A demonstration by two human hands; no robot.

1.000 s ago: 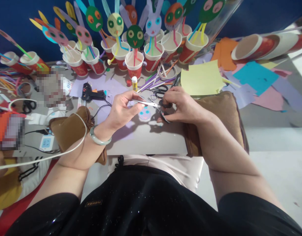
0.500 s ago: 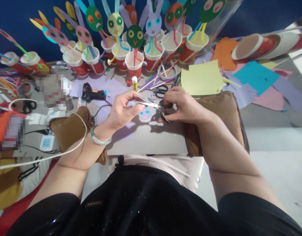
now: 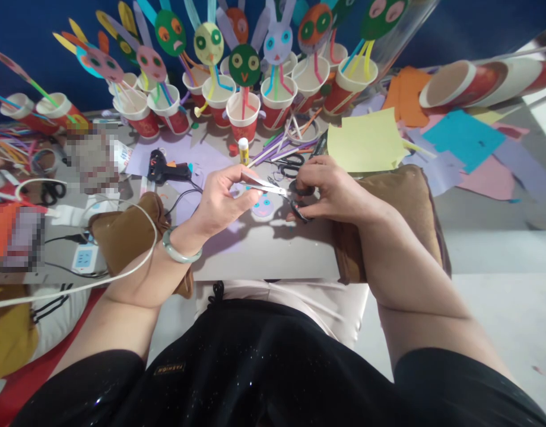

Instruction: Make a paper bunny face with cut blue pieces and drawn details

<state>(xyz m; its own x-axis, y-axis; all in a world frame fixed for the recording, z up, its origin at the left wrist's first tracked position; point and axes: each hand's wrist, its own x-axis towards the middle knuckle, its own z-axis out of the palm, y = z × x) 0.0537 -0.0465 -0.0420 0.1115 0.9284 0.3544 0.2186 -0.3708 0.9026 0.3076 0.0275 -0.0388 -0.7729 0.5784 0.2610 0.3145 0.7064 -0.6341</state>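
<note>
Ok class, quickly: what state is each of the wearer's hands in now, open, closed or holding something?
Left hand: curled beside the black-handled scissors; cannot tell whether it grips anything.
Right hand: closed, holding the scissors by the handles.

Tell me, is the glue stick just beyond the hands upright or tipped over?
Upright: the glue stick stands on end on the table, its white top uppermost and its yellow body below.
</note>
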